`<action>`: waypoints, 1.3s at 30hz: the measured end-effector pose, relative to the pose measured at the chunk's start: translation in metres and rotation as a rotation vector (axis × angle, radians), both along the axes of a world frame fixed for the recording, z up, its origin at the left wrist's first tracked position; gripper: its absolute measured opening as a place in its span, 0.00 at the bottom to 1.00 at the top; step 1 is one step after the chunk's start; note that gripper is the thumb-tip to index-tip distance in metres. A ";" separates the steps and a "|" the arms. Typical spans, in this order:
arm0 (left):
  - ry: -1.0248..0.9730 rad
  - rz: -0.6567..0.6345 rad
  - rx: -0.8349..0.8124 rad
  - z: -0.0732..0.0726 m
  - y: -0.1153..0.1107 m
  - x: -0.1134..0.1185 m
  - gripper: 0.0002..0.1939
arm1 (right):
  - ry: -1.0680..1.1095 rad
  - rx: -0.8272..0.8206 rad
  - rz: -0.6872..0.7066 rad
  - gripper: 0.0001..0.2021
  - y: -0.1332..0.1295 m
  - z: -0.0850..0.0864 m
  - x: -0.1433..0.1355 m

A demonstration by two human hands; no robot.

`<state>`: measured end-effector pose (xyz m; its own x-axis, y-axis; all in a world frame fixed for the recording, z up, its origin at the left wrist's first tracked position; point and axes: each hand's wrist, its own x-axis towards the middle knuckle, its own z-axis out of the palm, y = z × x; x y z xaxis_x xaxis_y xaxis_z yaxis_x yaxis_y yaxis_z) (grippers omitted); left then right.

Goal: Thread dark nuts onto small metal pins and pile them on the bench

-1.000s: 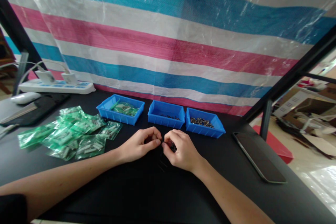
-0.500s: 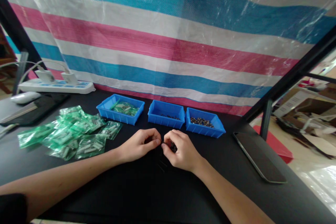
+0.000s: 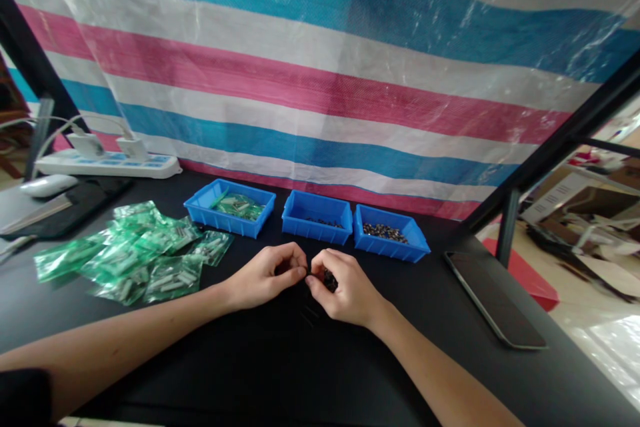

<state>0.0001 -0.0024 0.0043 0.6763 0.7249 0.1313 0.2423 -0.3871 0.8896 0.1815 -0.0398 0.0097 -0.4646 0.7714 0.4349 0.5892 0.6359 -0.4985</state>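
Note:
My left hand (image 3: 270, 277) and my right hand (image 3: 347, 290) meet fingertip to fingertip above the black table (image 3: 280, 373). Both are closed in a pinch. Whatever sits between the tips is too small and hidden to name. Through the curl of my right fingers shows a cluster of small dark, shiny parts (image 3: 329, 279); I cannot tell whether it lies in the palm or on the table. Thin dark slivers (image 3: 309, 314) lie just below the hands. Beyond them stand a middle blue bin (image 3: 315, 232) with a few dark bits and a right blue bin (image 3: 391, 249) of small metallic parts.
A left blue bin (image 3: 225, 221) holds green-tinted packets. Several clear green bags (image 3: 145, 247) of pale cylinders are heaped at left. Behind them are a white power strip (image 3: 110, 165) and a mouse (image 3: 49, 185). A phone (image 3: 493, 300) lies at right. A striped sheet (image 3: 320, 80) hangs behind.
My right hand's fingertips have shifted very slightly to the left. Otherwise the hands, bins and bags look the same.

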 end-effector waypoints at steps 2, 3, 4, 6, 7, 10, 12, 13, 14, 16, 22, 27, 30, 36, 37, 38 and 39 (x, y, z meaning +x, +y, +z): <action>-0.012 -0.003 0.002 -0.001 0.000 0.000 0.10 | -0.015 0.028 -0.016 0.04 0.001 -0.001 0.000; -0.021 -0.007 0.004 -0.002 0.000 0.000 0.10 | -0.024 0.044 -0.025 0.04 0.001 -0.001 0.000; -0.032 -0.010 0.007 -0.003 0.000 0.000 0.09 | -0.032 0.059 -0.034 0.04 0.001 -0.002 0.000; -0.050 -0.017 0.016 -0.004 0.000 0.000 0.09 | -0.042 0.077 -0.047 0.04 0.001 -0.002 0.000; -0.055 -0.018 0.020 -0.005 0.000 0.000 0.09 | -0.046 0.081 -0.050 0.04 0.001 -0.002 0.000; -0.061 -0.016 0.016 -0.005 0.000 0.000 0.08 | -0.054 0.088 -0.055 0.04 0.001 -0.003 0.000; -0.062 -0.014 0.003 -0.004 0.000 0.000 0.08 | -0.057 0.099 -0.056 0.04 0.001 -0.003 0.000; -0.059 -0.013 -0.003 -0.004 0.000 0.000 0.09 | -0.058 0.110 -0.057 0.04 0.001 -0.003 0.000; -0.049 -0.012 -0.008 -0.003 0.000 0.001 0.09 | -0.060 0.120 -0.059 0.04 0.002 -0.003 0.000; -0.011 -0.006 -0.007 -0.001 0.000 0.001 0.10 | -0.064 0.139 -0.063 0.04 0.002 -0.003 -0.001; 0.091 0.026 0.014 0.001 0.000 0.001 0.15 | -0.078 0.160 -0.066 0.05 0.002 -0.003 -0.001; 0.056 0.018 0.011 0.000 0.000 0.001 0.12 | -0.088 0.139 -0.061 0.04 0.002 -0.003 0.000; 0.038 0.015 0.007 0.000 0.000 0.001 0.11 | -0.089 0.124 -0.053 0.04 0.001 -0.002 -0.001; 0.018 0.003 0.011 0.000 0.000 0.001 0.10 | -0.089 0.092 -0.041 0.04 0.000 0.000 -0.001; 0.014 0.002 0.011 0.000 0.000 0.001 0.10 | -0.086 0.085 -0.039 0.03 0.000 0.000 -0.001; 0.010 0.001 0.012 0.000 0.000 0.001 0.10 | -0.083 0.078 -0.036 0.03 0.000 0.000 -0.001; 0.007 0.001 0.014 0.000 0.000 0.001 0.10 | -0.082 0.072 -0.035 0.03 0.000 0.000 -0.001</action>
